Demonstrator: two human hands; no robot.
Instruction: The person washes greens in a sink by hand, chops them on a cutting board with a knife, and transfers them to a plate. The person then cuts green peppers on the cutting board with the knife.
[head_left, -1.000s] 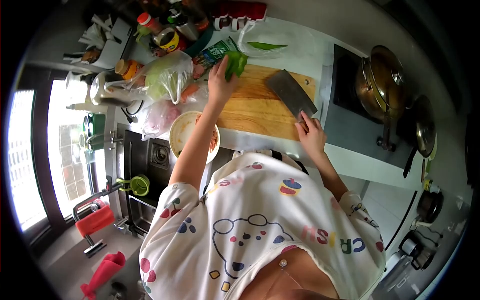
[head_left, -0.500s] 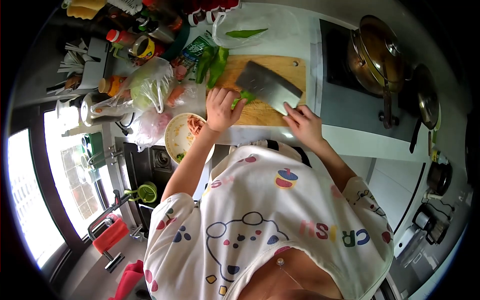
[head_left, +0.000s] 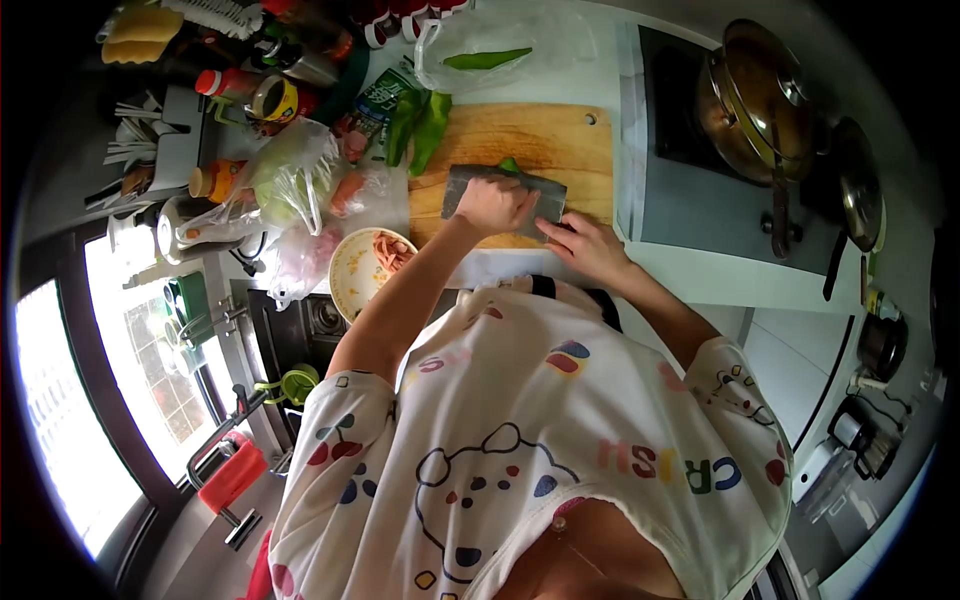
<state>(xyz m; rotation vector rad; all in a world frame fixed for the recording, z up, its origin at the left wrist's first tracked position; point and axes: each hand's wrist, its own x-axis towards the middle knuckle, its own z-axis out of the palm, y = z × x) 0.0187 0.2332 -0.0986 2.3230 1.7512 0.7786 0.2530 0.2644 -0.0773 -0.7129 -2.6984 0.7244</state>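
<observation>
My right hand [head_left: 590, 247] grips a cleaver [head_left: 456, 187] at its handle end, to the right of the cutting board's middle. The broad blade lies low over the wooden cutting board [head_left: 555, 128]. My left hand [head_left: 494, 205] is closed, its fingers curled in front of the blade; whether it presses on the steel or holds something is hidden. A piece of green pepper [head_left: 510, 165] shows just past the blade's far edge. Two whole green peppers [head_left: 430, 132] lie at the board's left edge.
A patterned bowl [head_left: 345, 278] with pinkish strips stands by the sink on the left. Plastic bags [head_left: 300, 165] and bottles crowd the left counter. A clear bag [head_left: 440, 75] with a long green pepper [head_left: 488, 59] lies behind the board. A lidded pot [head_left: 740, 110] sits on the stove.
The cleaver has moved left and towards me, its blade now more level. My left hand has moved right, from beside the pepper piece to the front of the blade, and its fingers have curled.
</observation>
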